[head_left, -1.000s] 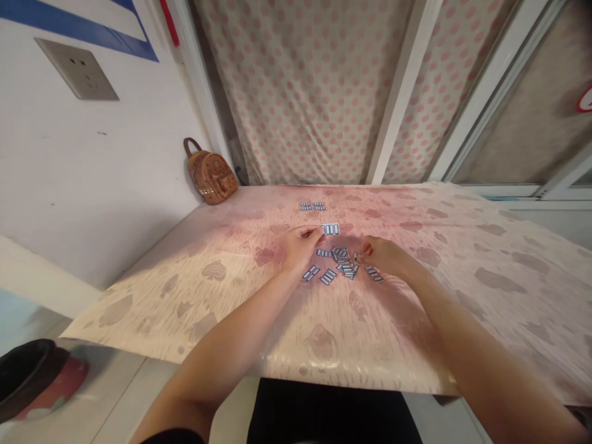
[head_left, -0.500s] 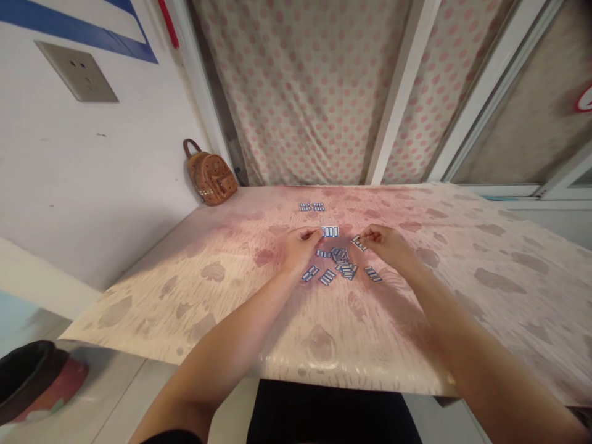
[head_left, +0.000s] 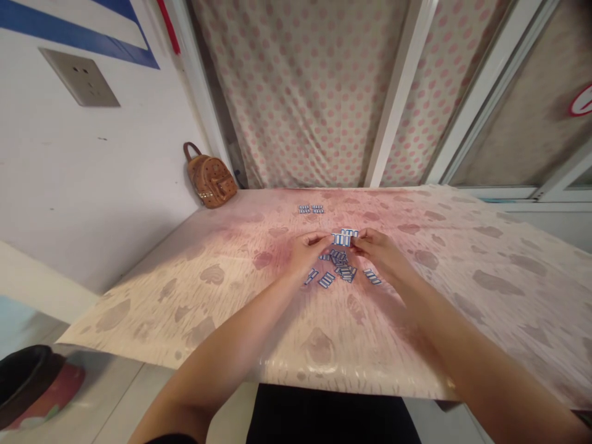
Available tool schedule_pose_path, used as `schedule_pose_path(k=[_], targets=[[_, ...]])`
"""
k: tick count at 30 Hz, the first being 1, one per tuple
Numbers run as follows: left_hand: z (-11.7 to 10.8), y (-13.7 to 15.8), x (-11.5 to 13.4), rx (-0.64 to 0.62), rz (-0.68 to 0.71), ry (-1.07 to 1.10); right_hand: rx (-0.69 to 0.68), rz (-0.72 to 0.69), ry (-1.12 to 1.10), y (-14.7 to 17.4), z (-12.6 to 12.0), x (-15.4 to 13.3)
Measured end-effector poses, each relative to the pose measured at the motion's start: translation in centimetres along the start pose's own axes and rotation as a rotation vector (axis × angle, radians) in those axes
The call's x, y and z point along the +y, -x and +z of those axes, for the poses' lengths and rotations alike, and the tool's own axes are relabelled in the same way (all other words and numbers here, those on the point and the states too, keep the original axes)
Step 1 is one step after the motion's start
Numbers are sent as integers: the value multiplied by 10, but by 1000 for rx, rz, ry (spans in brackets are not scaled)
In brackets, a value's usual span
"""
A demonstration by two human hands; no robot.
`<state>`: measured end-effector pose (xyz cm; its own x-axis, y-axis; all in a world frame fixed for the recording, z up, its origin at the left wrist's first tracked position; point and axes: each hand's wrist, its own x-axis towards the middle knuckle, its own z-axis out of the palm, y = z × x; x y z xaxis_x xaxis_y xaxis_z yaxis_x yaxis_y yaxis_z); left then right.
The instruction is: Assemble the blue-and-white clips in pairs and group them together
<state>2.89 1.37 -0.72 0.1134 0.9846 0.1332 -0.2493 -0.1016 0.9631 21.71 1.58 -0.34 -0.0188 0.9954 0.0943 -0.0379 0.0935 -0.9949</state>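
Note:
My left hand (head_left: 309, 251) pinches a small blue-and-white striped card (head_left: 339, 240) by its left end, above the table. From the other side, my right hand (head_left: 377, 246) grips a second striped card (head_left: 352, 232), which overlaps the first one. Whether the two cards are joined or only touching, I cannot tell. Below my hands lies a loose pile of similar cards (head_left: 345, 272). Single cards lie around it, one (head_left: 326, 280) in front and another (head_left: 371, 276) to the right. Farther back, two small groups of cards (head_left: 311, 209) rest side by side.
A patterned cloth (head_left: 319, 345) covers the table. A small brown backpack (head_left: 211, 179) leans at the back left corner by the wall. Behind the table hangs a dotted curtain (head_left: 300, 92). A dark-rimmed bin or pot (head_left: 60, 388) stands on the floor at left.
My right hand has moved left with its card, up to the card in my left hand. My left hand has shifted slightly right. The two held cards now overlap.

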Motion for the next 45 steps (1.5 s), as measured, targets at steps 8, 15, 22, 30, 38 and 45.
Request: schedule_pose_path(k=[8,15,22,30,38,45], targets=[[5,-2,-11,26,86,-73,-99,-46,8,5,12,1],[6,4,0,129,151,-137,48,-286,106,8,12,-9],[8,8,4,76,178,-133,-44,-363,239,10,18,-9],[12,10,5,9,188,-63,10,-340,288,11,18,-6],[12,8,1,-4,170,-57,27,-325,313,14,21,-7],[13,6,-6,16,102,17,64,-344,282,16,27,-9]])
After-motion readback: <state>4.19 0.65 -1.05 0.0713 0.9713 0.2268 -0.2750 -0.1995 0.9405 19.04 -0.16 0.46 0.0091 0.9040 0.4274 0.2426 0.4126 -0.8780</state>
